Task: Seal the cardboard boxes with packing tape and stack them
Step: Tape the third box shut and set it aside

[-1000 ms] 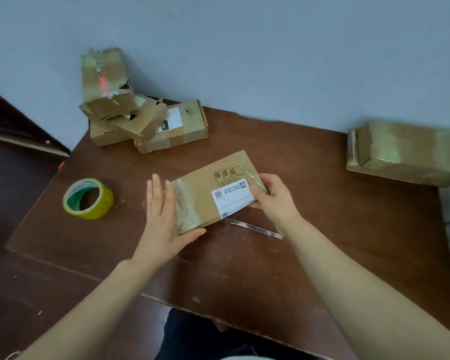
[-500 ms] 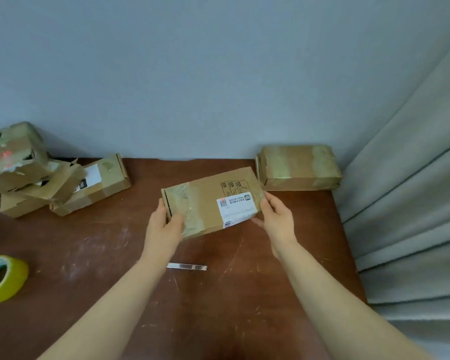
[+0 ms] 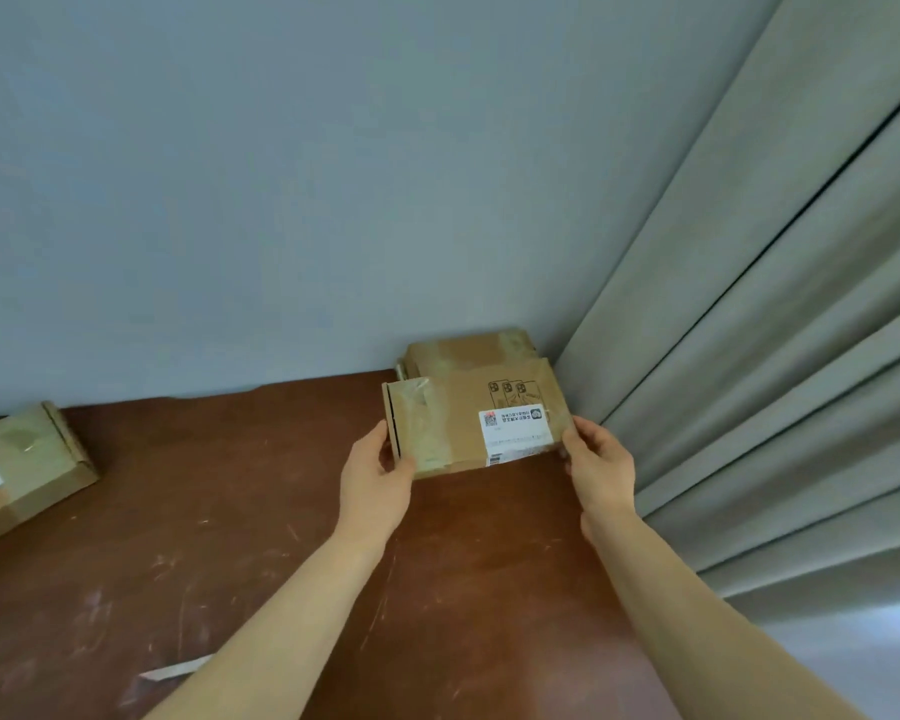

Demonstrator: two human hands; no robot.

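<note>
Over the table's far right corner: I hold the labelled box (image 3: 468, 426) in front of a taped box (image 3: 463, 348) by the wall.
Grip, left: my left hand (image 3: 378, 483) curls round the box's left end.
Grip, right: my right hand (image 3: 601, 467) grips the right end, near the white label.
Touching: I cannot tell if the two boxes meet.
Far left: a flat box (image 3: 22, 470) lies on the brown table (image 3: 230, 511).
Right side: a grey curtain (image 3: 749, 356).
</note>
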